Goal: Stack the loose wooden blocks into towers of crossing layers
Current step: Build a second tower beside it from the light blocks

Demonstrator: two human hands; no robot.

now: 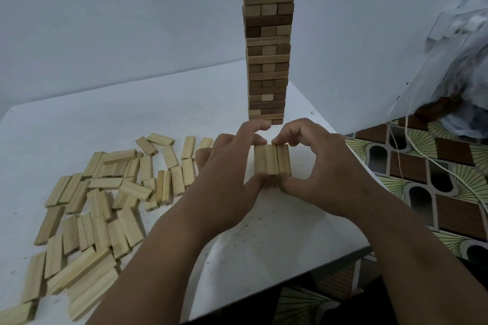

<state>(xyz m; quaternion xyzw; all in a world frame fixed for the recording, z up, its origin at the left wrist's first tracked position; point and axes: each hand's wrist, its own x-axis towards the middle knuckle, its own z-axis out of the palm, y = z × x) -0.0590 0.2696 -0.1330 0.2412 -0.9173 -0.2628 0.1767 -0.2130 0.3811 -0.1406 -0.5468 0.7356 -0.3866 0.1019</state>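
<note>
Three pale blocks (272, 163) lie side by side, touching, near the right front part of the white surface (163, 103), forming what looks like the first layer of a new tower. Both hands close around this layer: the left hand (232, 163) has its thumb at the near end and its fingers at the far end, and the right hand (319, 166) mirrors it, so the fingers curl round the block ends, apparently squaring them up. Whether another layer sits beneath cannot be told; something darker shows under the near ends, behind the thumbs.

Just behind the hands stands a finished tower (267, 53), tall, its layers crossing, mixed light and dark wood, upright with slight unevenness.

Left of the hands, loose blocks (105, 198) are scattered in a broad pile reaching the near left edge, some overlapping.

By my reading, one tower is done and the second is barely begun; nearly all of the pale pile is left to stack, each new layer to be laid across the one below.

Beyond the right edge, a patterned floor (435, 192) with a white cord (412, 145) and a plastic bag (464, 66).
</note>
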